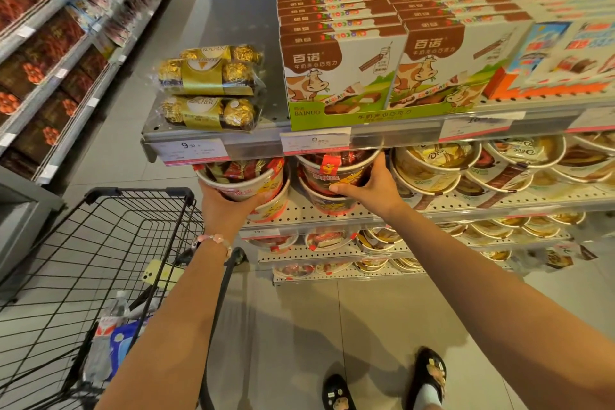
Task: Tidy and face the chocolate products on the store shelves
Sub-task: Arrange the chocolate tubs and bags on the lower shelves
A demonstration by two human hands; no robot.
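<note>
1. Nearest, two black slippers (429,376) stand on the tiled floor, and a black wire cart (83,276) sits at the left with a water bottle (109,319) and a yellow phone (163,273) inside.
2. The left hand (223,206), a pink bead bracelet (216,240) on its wrist, cups a chocolate tub (244,180) from below, fingers curled round its base, at the left end of the second shelf (432,206).
3. The right hand (372,186) grips the side of a red chocolate tub (336,173), thumb across the front and fingers behind, just right of the first; this tub sits on another tub below it.
4. Right of it, Dove tubs (436,163) lie tilted in a row along the same shelf.
5. On the top shelf (213,138) above, Ferrero Rocher packs (209,90) are stacked at the left, Bainuo milk chocolate boxes (342,76) stand in rows beside them, and Kinder boxes (559,60) are further right, blurred.
6. Far left, another aisle's shelves (50,43) hold dark packets.
</note>
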